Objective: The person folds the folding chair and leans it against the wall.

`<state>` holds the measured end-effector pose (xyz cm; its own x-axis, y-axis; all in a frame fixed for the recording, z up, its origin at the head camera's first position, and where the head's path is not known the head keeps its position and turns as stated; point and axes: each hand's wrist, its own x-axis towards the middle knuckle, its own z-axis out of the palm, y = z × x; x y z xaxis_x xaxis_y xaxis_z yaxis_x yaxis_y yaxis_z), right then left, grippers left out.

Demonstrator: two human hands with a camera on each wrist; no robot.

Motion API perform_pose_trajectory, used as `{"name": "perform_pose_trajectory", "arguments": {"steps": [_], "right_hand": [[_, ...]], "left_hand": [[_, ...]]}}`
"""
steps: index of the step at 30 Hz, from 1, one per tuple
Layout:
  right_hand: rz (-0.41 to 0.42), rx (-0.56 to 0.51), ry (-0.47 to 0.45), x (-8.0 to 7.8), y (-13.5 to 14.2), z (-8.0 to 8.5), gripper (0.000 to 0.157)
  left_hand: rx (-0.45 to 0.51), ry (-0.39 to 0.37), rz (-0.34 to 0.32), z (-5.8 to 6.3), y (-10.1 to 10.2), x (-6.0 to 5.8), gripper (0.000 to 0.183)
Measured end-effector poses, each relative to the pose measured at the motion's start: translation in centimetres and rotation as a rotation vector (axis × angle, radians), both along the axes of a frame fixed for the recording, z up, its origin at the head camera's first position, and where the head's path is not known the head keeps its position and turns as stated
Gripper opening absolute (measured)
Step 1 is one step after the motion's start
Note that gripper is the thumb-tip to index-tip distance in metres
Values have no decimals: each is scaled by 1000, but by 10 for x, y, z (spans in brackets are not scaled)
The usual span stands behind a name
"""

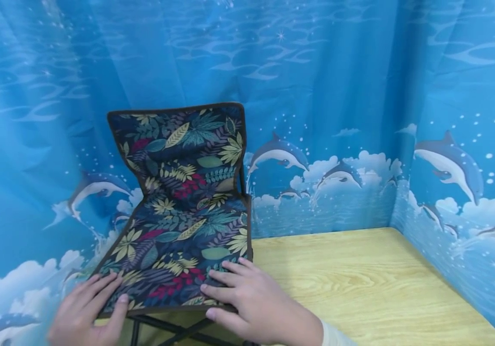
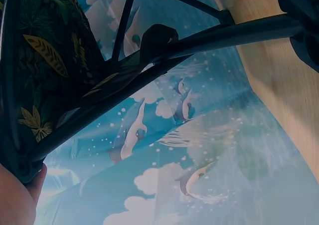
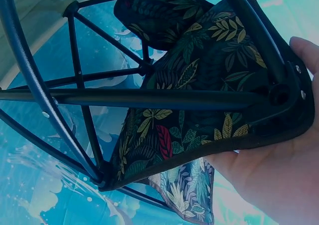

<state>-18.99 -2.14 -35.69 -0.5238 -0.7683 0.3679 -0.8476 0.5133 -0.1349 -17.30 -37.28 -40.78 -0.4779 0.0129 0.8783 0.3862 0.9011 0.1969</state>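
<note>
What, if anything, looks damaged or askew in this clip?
Nothing stands out. The chair is unfolded, its leaf-print fabric shows no visible tear, and the black frame looks unbroken where it shows. The left hand and right hand rest on the front of it.

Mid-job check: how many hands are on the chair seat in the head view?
2: the left hand at the near left corner of the seat, the right hand at its near right corner. I see no others.
</note>
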Motion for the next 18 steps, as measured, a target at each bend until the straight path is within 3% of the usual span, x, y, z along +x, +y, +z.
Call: {"name": "perform_pose_trajectory", "arguments": {"steps": [8,14,18], "right_hand": [[-17,-8,-14,1,-1,-1,49],[-30,-12,-26,2,-1,-1,49],[-37,-11,-41,2,-1,-1,49]], "left_hand": [[-1,-1,0,0,2,1,35],[-20,46,-25,-1,-1,-3,35],[-1,20,6,-2,1,0,36]]}}
